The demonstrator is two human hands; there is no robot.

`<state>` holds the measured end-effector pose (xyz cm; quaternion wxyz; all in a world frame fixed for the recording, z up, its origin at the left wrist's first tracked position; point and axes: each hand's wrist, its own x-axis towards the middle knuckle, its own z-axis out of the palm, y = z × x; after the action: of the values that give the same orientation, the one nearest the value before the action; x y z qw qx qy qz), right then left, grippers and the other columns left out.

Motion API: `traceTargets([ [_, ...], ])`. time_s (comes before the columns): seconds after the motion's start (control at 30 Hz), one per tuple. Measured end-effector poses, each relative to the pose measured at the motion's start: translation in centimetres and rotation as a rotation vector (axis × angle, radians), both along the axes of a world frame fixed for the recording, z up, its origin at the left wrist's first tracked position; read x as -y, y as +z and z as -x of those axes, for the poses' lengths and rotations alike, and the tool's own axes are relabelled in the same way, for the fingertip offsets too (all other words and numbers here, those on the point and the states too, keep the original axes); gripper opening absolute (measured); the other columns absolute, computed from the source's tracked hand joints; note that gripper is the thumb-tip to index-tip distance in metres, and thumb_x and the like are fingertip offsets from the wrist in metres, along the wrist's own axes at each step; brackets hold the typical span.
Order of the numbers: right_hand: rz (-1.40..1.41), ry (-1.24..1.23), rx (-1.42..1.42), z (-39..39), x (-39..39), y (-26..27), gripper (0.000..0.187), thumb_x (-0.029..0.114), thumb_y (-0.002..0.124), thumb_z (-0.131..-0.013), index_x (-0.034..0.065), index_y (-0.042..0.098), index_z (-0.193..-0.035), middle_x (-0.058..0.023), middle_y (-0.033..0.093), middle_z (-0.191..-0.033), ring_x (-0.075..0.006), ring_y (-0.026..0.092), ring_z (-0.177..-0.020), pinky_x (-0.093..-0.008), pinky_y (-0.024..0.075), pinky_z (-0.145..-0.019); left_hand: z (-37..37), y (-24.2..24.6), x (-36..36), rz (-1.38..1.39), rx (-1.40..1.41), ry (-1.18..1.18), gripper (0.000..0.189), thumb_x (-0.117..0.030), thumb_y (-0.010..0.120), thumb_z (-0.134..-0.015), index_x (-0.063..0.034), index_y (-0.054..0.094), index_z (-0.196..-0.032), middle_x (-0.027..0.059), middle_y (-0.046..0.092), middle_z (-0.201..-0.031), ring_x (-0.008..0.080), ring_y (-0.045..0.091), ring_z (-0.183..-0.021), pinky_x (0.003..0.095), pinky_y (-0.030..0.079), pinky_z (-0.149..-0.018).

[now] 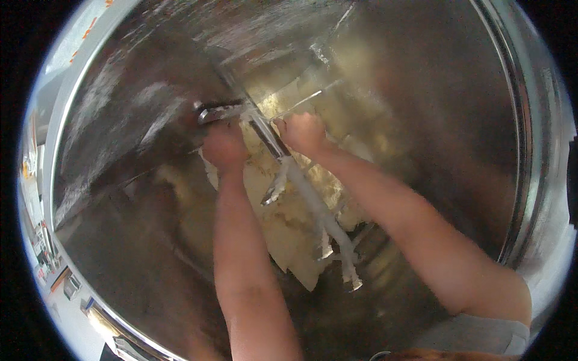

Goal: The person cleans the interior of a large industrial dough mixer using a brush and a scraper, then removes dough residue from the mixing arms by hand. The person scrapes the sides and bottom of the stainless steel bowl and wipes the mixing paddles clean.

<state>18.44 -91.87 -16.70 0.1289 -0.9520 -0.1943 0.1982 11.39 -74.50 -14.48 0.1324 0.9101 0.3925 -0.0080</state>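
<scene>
Both my arms reach down into a large round metal vessel (478,135). A metal mixing shaft with side paddles (268,135) runs diagonally through it, its lower part coated in pale residue. My left hand (224,143) is beside the shaft's upper left paddle; its fingers are hidden, so a hold cannot be told. On the shaft's right side, my right hand (301,131) is curled close to it, touching or nearly so; what it holds is not clear. Beneath the hands lies a pale yellowish mass or sheet (293,234) with ragged edges.
The vessel's shiny rim (72,97) curves around the work. More coated paddles (354,283) stick out from the shaft's lower end. Outside the rim at lower left are small items on a light surface, too blurred to name.
</scene>
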Motion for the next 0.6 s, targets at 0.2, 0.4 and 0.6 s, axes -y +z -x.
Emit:
traceTargets([
  [0.2,0.014,0.358,0.18,-7.3,-1.9,1.4,0.039,0.045,0.057,-0.103,0.0146,0.082,-0.102,-0.0128,0.078,-0.087,-0.0329,0.076,-0.081,-0.0461,0.0583,-0.071,-1.2,-1.0,1.4,0.145,0.01,0.303,0.061,-0.062,0.068,-0.091,-0.0026,0.081,-0.101,0.0258,0.076,-0.104,0.0449,0.073,-0.095,0.0542,0.057,-0.084],
  [0.4,0.092,0.165,-0.187,-7.7,-5.3,2.8,0.044,0.053,0.064,-0.099,0.0139,0.082,-0.11,-0.014,0.079,-0.109,-0.03,0.076,-0.103,-0.0403,0.0594,-0.086,2.1,-4.8,2.9,1.201,0.282,0.87,0.058,-0.051,0.069,-0.097,-0.0075,0.07,-0.135,0.0027,0.053,-0.063,0.023,0.052,-0.052,0.0408,0.042,-0.05],
  [0.6,0.191,0.505,0.095,-7.7,-3.7,3.6,0.021,0.034,0.076,-0.084,0.0151,0.084,-0.09,-0.0104,0.08,-0.091,-0.0301,0.077,-0.09,-0.0427,0.0596,-0.076,5.8,-3.4,5.4,1.34,0.034,0.664,0.043,-0.045,0.074,-0.095,-0.0106,0.075,-0.121,-0.0026,0.043,-0.062,0.015,0.04,-0.05,0.0352,0.031,-0.047],
])
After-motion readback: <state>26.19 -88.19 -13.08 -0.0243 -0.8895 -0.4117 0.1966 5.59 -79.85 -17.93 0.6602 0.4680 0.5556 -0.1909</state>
